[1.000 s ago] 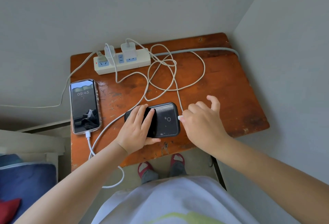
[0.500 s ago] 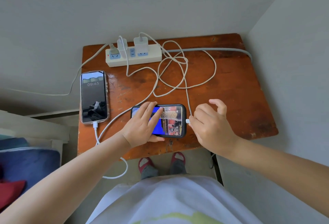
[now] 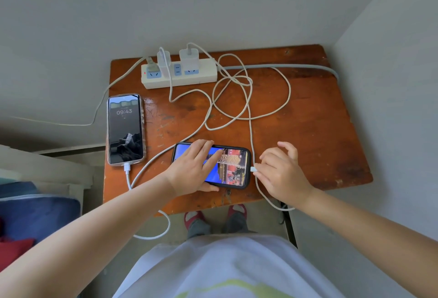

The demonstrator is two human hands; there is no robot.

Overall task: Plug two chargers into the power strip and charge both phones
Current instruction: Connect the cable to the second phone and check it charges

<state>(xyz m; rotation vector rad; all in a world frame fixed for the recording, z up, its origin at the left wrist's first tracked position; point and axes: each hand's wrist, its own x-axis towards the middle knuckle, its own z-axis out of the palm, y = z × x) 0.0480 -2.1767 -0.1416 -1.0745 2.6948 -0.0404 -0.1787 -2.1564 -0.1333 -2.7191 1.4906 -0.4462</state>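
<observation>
A white power strip (image 3: 201, 77) lies at the back of the wooden table (image 3: 308, 127), with two white chargers (image 3: 164, 60) (image 3: 189, 58) plugged into it. A clear-cased phone (image 3: 125, 129) lies upright on the left, screen lit at 09:43, a white cable in its bottom port. A black-cased phone (image 3: 233, 167) lies sideways near the front edge, its screen lit. My left hand (image 3: 193, 167) rests flat on that phone's left half. My right hand (image 3: 279, 172) pinches the white cable plug (image 3: 253, 169) at the phone's right end.
White cables (image 3: 248, 98) loop loosely over the middle of the table. A grey cord (image 3: 296, 67) runs from the strip off the right back edge. Walls close in behind and on the right. A blue cushion (image 3: 35, 217) sits low at the left. Red slippers (image 3: 194, 217) show under the table.
The black-cased phone's screen went from dark to lit. My right hand brought the plug against the phone's right end and stays pinched on it. The camera view shifted.
</observation>
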